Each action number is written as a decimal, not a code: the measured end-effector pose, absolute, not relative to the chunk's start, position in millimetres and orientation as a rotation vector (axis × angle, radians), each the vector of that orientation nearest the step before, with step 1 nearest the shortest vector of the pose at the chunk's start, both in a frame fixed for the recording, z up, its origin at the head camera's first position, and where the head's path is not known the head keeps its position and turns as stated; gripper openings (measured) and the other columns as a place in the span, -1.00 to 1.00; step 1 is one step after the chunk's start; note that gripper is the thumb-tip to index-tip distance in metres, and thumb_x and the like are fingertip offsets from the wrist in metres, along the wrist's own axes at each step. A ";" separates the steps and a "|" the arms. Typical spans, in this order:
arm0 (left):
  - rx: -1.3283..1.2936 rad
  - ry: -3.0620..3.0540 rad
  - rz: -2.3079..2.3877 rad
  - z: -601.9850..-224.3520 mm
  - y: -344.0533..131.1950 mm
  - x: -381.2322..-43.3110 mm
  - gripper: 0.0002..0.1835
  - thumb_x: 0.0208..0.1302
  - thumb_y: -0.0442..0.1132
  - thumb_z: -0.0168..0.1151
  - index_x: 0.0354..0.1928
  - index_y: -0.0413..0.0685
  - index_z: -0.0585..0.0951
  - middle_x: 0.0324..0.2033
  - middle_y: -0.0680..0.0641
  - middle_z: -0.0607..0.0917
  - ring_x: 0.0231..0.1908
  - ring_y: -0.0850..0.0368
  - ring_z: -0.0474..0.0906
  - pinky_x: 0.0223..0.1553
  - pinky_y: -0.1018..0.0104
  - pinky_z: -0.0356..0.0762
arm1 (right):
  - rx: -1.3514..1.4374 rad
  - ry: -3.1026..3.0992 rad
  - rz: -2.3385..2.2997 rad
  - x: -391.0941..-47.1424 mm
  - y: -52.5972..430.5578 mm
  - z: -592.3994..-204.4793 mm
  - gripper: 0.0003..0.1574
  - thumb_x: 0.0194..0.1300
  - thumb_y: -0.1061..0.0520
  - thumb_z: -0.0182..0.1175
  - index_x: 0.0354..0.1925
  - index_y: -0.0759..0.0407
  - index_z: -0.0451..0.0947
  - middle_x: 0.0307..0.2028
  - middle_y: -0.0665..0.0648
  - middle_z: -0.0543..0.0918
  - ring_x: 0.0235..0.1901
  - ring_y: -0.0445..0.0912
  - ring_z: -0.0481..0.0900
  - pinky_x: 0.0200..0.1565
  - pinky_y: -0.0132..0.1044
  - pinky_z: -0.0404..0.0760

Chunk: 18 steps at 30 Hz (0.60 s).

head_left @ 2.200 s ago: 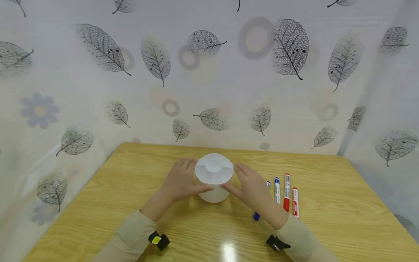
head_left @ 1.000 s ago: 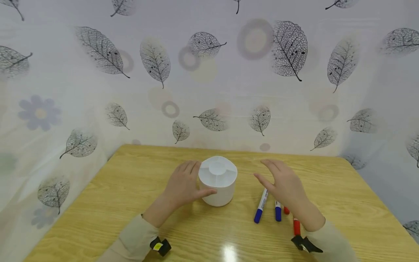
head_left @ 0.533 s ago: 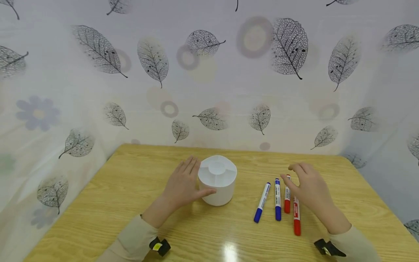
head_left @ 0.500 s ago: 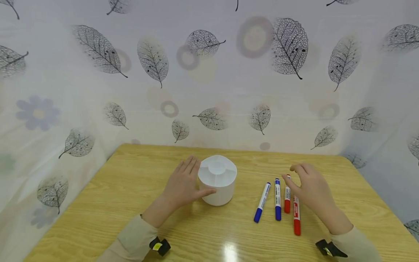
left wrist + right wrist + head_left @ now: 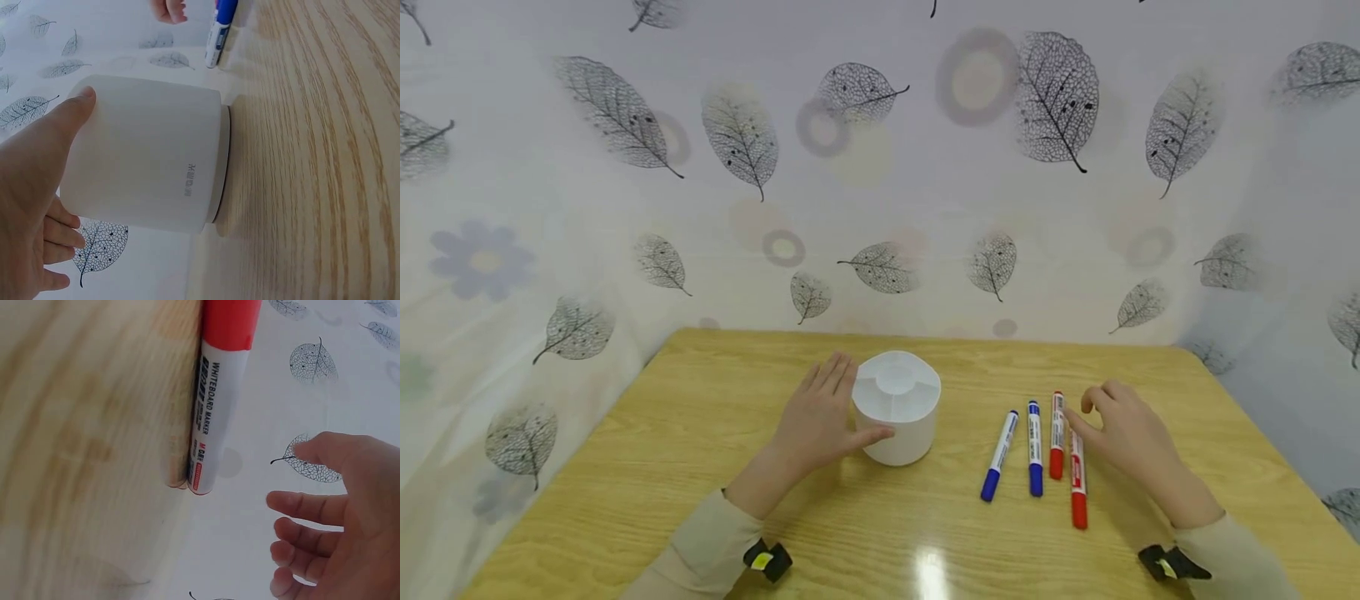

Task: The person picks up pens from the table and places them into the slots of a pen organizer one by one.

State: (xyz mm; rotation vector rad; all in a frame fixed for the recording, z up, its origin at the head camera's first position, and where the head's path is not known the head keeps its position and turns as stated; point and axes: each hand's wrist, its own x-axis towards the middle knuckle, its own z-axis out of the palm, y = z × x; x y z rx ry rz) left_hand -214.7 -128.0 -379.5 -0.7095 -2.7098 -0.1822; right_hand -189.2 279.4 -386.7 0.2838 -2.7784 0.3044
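A white round desk organizer (image 5: 898, 439) with a divided top stands upright on the table. My left hand (image 5: 816, 423) rests against its left side, fingers fairly straight and thumb across the front; in the left wrist view the thumb touches the organizer (image 5: 144, 156) near its rim. To the right lie two blue-capped whiteboard markers (image 5: 1034, 450) and two red-capped whiteboard markers (image 5: 1078, 483). My right hand (image 5: 1127, 433) hovers just right of the red ones, fingers loosely bent and holding nothing. In the right wrist view a gap separates it from a red marker (image 5: 219, 406).
The wooden table (image 5: 700, 375) reaches back to a pale curtain (image 5: 895, 167) printed with leaves, which also hangs at both sides. A black band with a small device (image 5: 767, 560) sits at each wrist.
My right hand has let go of the organizer and moved right, past the markers, uncovering them. The organizer has shifted slightly right. My left hand has stayed at its side.
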 end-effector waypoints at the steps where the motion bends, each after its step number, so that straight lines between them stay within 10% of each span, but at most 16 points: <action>1: -0.708 -2.715 -0.187 -379.8 -128.2 -215.1 0.17 0.05 0.54 0.10 0.41 -0.33 0.25 0.40 -0.30 0.31 0.46 -0.16 0.17 0.45 -0.07 0.19 | 0.265 -2.825 0.313 -190.3 280.7 -387.2 -0.67 0.24 -0.03 0.30 -0.42 0.20 0.50 -0.38 0.18 0.49 -0.47 -0.05 0.32 -0.47 -0.24 0.35; 18: -0.703 -2.742 -0.216 -379.5 -129.0 -213.8 0.18 0.07 0.55 0.07 0.43 -0.31 0.22 0.42 -0.29 0.28 0.47 -0.16 0.14 0.48 -0.06 0.13 | 0.182 -3.209 0.312 -192.3 284.2 -397.2 -0.53 0.25 -0.14 0.24 -0.56 0.15 0.38 -0.45 0.14 0.37 -0.48 -0.06 0.32 -0.51 -0.30 0.27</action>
